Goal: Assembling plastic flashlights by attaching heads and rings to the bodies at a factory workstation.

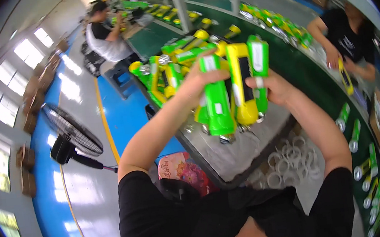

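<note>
Head view: tray (234, 161) holding piled flashlights (176, 75); left grip (201, 81) and right grip (275, 87) clasp others.

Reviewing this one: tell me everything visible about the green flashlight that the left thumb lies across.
The green flashlight has a long, glossy, plastic-looking body with a white patch near its upper end and a smaller white one lower down. A silvery, metal-looking part shows at its bottom end. It is held lengthwise up and down in the picture, above the grey-lined tray. The left hand grips its upper part. A yellow flashlight is close on its right; whether they touch is unclear.
</note>
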Motion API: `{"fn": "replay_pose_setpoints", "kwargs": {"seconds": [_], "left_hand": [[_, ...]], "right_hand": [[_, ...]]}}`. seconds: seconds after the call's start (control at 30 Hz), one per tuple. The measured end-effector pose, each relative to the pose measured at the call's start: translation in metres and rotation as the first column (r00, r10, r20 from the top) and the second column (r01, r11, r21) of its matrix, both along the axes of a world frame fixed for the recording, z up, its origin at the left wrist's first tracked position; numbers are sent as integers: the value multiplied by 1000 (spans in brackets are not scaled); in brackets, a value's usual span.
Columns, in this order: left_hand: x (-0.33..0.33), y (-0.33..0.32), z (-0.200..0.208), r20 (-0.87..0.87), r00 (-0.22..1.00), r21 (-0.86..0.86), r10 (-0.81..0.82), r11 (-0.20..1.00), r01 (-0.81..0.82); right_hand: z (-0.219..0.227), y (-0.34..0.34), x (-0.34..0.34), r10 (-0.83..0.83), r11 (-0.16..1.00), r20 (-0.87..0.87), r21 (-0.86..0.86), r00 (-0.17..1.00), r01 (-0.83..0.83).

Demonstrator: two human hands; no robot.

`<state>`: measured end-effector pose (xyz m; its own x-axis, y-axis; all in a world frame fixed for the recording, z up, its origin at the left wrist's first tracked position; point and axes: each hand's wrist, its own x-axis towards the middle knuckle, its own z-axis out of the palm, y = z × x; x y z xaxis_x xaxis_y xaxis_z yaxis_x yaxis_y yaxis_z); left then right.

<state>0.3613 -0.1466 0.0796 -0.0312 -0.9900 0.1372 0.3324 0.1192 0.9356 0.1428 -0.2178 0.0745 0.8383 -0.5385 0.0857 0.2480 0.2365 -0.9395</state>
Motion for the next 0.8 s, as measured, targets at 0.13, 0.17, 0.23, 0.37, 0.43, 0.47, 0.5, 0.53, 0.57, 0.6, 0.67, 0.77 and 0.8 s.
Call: {"fn": "replay_pose_setpoints", "kwargs": {"seconds": [0.13,0.17,0.23,0.37,0.43,0.47,0.5,0.53,0.57,0.6,0.67,0.77,0.8], "left_hand": [[-30,6,48,165,986,-212,17,977,19],[-37,-3,56,224,970,-250,-91,957,147],[-72,-17,69,219,956,-277,-197,927,254],[-134,-38,85,206,778,-64,-593,786,615],[-188,-45,71,149,770,2,-620,779,627],[-215,-38,68,146,729,8,-669,738,675],[-232,-42,58,98,686,115,-721,693,712],[-254,-35,53,70,582,127,-810,586,801],[-279,-24,46,39,462,139,-886,462,876],[-306,-8,35,-13,452,132,-892,447,885],[-340,10,19,-5,392,188,-920,384,904],[-393,40,-4,1,299,124,-954,297,947],[-408,50,-7,-8,272,181,-962,266,947]], "right_hand": [[40,22,-31,-142,948,43,-282,989,148],[52,30,-50,-149,947,13,-285,989,146],[67,52,-86,-311,869,97,-373,945,324],[93,110,-156,-505,851,13,-163,863,500],[84,142,-190,-618,783,36,-63,785,619],[78,155,-205,-613,788,44,-35,789,614],[67,167,-219,-652,757,36,-38,758,653],[54,180,-235,-724,690,14,-22,690,724],[41,195,-252,-791,612,-11,-6,612,791],[31,213,-263,-834,551,-13,31,551,834],[16,251,-280,-884,465,-19,61,466,883],[6,299,-305,-894,447,22,86,447,891],[3,314,-315,-924,375,-41,108,381,921]]}}
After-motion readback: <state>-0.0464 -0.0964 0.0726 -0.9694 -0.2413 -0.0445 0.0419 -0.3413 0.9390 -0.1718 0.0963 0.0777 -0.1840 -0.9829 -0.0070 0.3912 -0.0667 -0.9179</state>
